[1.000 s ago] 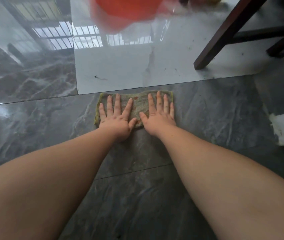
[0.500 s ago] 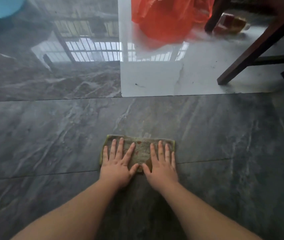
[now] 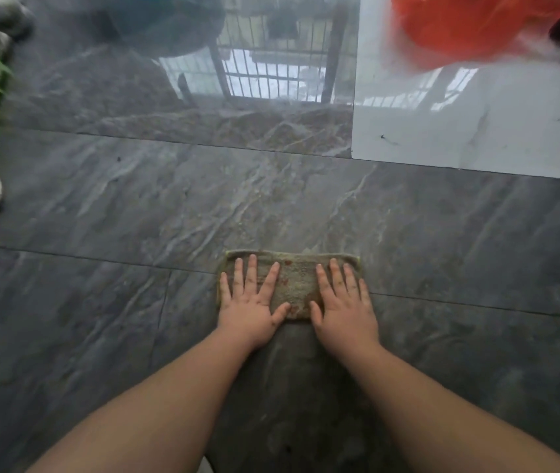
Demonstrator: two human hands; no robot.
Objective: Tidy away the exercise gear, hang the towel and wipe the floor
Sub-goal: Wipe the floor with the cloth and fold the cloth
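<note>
Wiping dark marbled floor tiles (image 3: 135,206): left hand (image 3: 249,302), right hand (image 3: 343,303) flat, fingers spread, on folded olive-green cloth (image 3: 295,281); even pressure, overlapping strokes advised.

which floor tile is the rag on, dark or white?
The rag lies on the dark veined tile, both hands flat on it; the white tile sits farther away, upper right.

A folded olive-green cloth (image 3: 295,285) with reddish flecks lies flat on the dark, glossy marble floor (image 3: 442,233), straddling a tile joint, well short of the white tile (image 3: 476,131) beyond it.
</note>
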